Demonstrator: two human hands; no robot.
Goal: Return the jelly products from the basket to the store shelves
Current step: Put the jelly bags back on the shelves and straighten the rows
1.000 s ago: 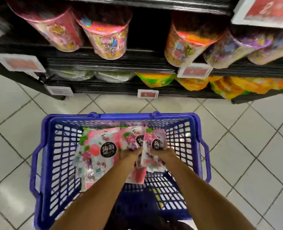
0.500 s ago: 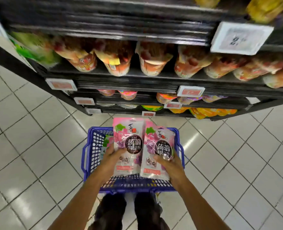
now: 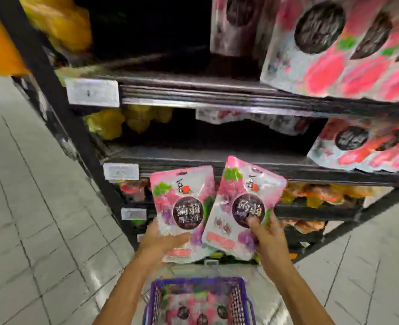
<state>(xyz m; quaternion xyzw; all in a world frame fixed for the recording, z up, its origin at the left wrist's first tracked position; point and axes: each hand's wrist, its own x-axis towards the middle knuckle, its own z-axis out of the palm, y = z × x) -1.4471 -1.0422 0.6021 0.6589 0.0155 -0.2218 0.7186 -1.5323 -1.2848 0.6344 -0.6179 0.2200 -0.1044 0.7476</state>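
Pink jelly pouch [image 3: 181,195] stands upright in the left hand [image 3: 162,241], fingers clamped round its lower edge. Just beside it, a second pouch [image 3: 236,198] tilts, pinched by the right hand [image 3: 268,240]. Both are held before the shelves [image 3: 217,160], above the blue basket [image 3: 193,280].

Pink left pouch [image 3: 179,195] upright, pink right pouch [image 3: 238,191] tilted — side by side before shelves [image 3: 217,96].
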